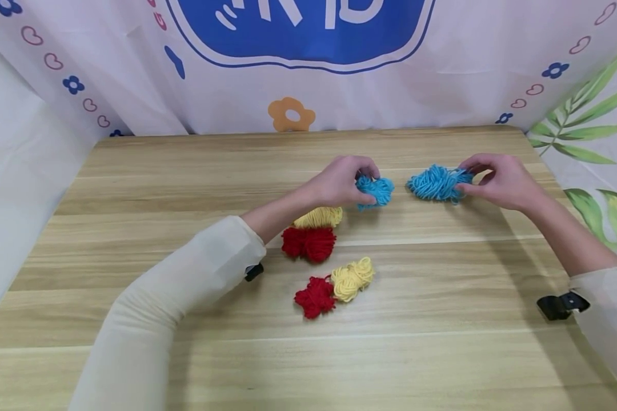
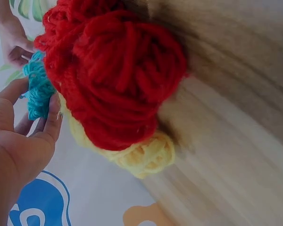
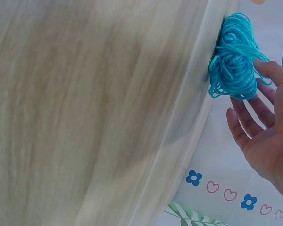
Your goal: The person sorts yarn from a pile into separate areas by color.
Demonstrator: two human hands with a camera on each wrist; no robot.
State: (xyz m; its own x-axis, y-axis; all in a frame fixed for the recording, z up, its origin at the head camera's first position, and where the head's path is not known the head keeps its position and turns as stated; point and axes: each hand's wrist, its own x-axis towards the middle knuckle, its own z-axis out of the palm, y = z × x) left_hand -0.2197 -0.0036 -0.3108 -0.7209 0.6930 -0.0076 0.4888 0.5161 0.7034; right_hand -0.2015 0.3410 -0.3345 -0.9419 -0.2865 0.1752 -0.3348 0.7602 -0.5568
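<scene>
Sleeve [image 1: 144,319], blue yarn [image 1: 380,192] in left hand [image 1: 341,181]

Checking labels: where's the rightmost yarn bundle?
Head view, right of center: the rightmost bundle is pinched by the right hand, just right of the other blue bundle in the left hand.

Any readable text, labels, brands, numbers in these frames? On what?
No complete word reads.
White lettering on the backdrop's blue emblem: cut off by the head view's top edge, unreadable.
Red mark left of the emblem: possibly a letter, can't tell.
Yarn bundles: no text or label visible.
</scene>
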